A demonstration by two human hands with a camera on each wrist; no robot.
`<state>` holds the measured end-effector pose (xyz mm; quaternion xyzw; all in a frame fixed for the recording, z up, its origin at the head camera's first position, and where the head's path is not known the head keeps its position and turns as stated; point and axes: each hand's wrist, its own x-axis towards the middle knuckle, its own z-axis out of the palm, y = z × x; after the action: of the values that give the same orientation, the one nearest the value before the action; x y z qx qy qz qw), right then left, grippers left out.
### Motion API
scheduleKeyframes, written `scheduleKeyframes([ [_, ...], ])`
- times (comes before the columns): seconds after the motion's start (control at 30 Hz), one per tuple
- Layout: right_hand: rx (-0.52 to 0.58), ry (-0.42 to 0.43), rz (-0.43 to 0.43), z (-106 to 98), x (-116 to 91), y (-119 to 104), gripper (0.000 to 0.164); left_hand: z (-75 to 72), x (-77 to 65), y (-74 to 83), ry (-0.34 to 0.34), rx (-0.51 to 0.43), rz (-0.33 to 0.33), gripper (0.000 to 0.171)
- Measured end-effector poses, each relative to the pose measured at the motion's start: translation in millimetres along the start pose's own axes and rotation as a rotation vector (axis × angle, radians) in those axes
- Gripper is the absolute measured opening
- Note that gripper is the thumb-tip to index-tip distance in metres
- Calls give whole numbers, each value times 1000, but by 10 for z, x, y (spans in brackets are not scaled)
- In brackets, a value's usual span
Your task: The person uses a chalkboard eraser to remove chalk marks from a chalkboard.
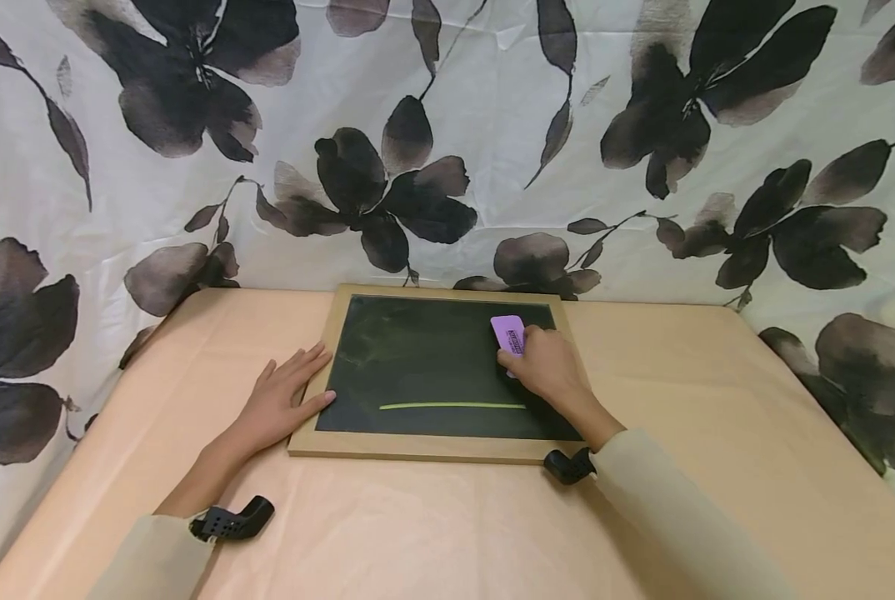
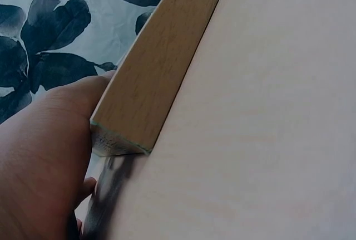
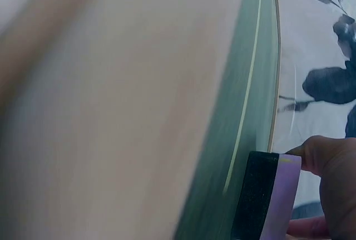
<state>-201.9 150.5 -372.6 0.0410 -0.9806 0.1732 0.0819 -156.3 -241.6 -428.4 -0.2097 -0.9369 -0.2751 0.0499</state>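
Note:
A wood-framed chalkboard (image 1: pixel 432 350) lies on the table, with one yellow-green chalk line (image 1: pixel 451 406) running across its lower part. My right hand (image 1: pixel 551 367) grips a purple chalkboard eraser (image 1: pixel 506 331) over the board's right side, above the line's right end. In the right wrist view the eraser (image 3: pixel 282 195) shows a dark felt side facing the board, with thumb and fingers on its purple back. My left hand (image 1: pixel 278 404) rests on the board's left frame edge, fingers extended. In the left wrist view that hand (image 2: pixel 50 151) touches the wooden frame (image 2: pixel 150 67) near its corner.
A peach-coloured cover (image 1: pixel 417 525) spreads over the table around the board. Behind it hangs a white cloth (image 1: pixel 507 125) with dark flower prints. Each wrist wears a black camera band (image 1: pixel 233 518).

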Motion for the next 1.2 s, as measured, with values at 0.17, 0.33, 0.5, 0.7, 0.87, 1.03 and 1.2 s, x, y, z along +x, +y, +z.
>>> scheduleKeyframes([
  [0.17,18,-26,4,101,85,-236,44,9,14,-9,-7,1,-7,68],
  [0.33,42,-76,-31,200,176,-473,45,6,35,3,-15,12,-13,69],
  [0.5,71,-102,-58,286,277,-724,47,-16,36,-1,-13,25,-15,69],
  [0.7,104,-115,-45,408,380,-978,47,-46,17,-31,-12,30,-13,69],
  [0.87,146,-136,-44,471,448,-1136,44,-33,9,-42,-9,24,-12,69],
  [1.03,161,-170,-82,527,489,-1220,39,10,17,-36,-10,26,-10,69],
  [1.2,180,-219,-148,545,512,-1293,45,8,32,1,-10,29,-14,69],
])
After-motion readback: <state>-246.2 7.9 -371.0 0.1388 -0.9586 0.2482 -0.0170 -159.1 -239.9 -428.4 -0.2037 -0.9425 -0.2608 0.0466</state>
